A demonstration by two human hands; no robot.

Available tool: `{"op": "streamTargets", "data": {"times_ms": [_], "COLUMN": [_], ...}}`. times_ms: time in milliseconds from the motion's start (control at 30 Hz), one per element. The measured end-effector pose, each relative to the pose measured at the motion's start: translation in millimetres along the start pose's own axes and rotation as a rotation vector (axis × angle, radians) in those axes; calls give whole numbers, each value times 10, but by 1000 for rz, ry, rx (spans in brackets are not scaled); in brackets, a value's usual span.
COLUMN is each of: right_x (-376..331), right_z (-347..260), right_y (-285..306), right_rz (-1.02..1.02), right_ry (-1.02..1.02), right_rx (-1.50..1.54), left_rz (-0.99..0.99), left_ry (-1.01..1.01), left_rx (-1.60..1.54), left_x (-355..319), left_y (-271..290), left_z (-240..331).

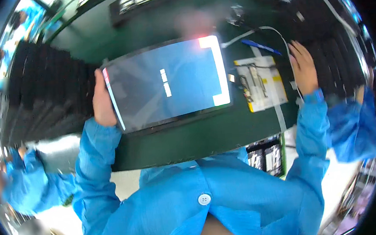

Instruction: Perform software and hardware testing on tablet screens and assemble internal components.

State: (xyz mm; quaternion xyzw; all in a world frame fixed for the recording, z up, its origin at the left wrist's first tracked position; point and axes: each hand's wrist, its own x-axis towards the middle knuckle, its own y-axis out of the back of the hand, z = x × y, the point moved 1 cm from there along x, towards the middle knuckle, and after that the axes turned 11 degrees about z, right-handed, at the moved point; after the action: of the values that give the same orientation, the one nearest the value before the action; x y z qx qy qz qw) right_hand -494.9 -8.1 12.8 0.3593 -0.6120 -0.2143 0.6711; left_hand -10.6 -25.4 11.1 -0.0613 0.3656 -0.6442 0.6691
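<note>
A dark green worktable [190,141] stands above what looks like a pale, brightly lit floor [334,185].

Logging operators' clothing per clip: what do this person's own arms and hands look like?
The left sleeve and right sleeve are long, bright blue, loose and creased, reaching the wrists. The left hand and right hand are ungloved. A darker blue patch shows at the right wrist; whether strap or cuff, I cannot tell.
</note>
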Motion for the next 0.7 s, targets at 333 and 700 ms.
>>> {"op": "streamTargets", "data": {"times_ms": [333, 700], "right_x": [-343, -94], "right_z": [328, -1210], "right_y": [-80, 249], "right_rz": [-108, -115], "right_ry": [-67, 185], "right_rx": [-116, 221], "left_rz": [-35, -35], "left_ry": [16, 74], "left_rx": [-37, -57], "left_x": [76, 87], "left_y": [135, 66], "left_z": [-7, -23]}}
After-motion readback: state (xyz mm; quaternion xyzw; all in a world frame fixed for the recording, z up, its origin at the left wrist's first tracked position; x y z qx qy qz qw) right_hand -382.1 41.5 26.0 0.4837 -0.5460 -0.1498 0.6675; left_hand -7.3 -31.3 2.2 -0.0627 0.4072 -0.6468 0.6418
